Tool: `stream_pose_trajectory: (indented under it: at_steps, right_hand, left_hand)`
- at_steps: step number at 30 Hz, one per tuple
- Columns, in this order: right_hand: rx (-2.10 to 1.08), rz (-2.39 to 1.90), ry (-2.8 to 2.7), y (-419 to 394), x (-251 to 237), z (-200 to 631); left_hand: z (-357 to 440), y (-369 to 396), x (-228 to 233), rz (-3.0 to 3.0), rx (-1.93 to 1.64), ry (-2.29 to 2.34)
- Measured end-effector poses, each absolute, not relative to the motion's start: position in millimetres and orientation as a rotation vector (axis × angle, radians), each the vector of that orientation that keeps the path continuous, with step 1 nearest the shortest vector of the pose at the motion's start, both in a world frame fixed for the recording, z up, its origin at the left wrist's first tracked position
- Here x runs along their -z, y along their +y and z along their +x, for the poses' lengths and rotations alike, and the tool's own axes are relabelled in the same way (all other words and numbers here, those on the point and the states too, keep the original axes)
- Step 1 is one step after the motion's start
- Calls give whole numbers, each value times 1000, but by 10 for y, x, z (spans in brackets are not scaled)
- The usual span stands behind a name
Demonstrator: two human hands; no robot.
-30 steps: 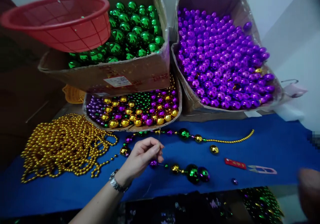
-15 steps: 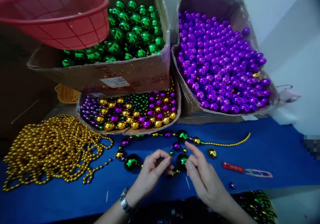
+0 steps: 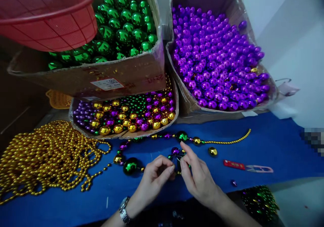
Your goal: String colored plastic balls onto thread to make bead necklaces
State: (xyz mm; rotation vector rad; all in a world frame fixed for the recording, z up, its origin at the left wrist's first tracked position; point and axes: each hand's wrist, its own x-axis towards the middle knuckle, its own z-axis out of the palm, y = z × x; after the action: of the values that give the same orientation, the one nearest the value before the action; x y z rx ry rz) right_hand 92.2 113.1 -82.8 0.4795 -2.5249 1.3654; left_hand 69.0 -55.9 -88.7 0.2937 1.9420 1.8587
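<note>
Both hands work close together over the blue cloth. My left hand [image 3: 157,174], with a metal watch at the wrist, pinches a thin thread [image 3: 174,160] between thumb and fingertips. My right hand [image 3: 198,174] faces it, thumb and fingers pressed together on the pale thread, index finger pointing up. Just behind the fingertips are a purple bead [image 3: 175,151] and small beads. A bead garland runs round behind the hands, with a large green ball [image 3: 131,166] on the left, another green ball [image 3: 181,136] at the back and a gold bead chain [image 3: 227,142] on the right. Fingers partly hide the nearest beads.
Gold bead strands [image 3: 58,156] are heaped at left. Behind stand boxes of green balls [image 3: 124,36], purple balls [image 3: 215,58] and mixed beads [image 3: 126,115], plus a red basket [image 3: 50,31]. Thread snips [image 3: 246,167], a gold bead [image 3: 212,151] and a purple bead [image 3: 234,183] lie at right.
My hands have come closer together, and my right fingertips now meet the thread near the left ones. The whole view has shifted slightly.
</note>
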Motion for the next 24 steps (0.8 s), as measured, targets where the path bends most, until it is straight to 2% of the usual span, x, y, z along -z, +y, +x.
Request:
stream_pose_trajectory:
  at_steps: [16,24]
  right_hand:
    - [-1312,531,-2537,1120,834,897]
    - [-1293,543,-2596,1123,854,884]
  left_hand:
    - [707,-554,896,331,-1814,1970]
    - [718,-571,912,542,-1653,2231]
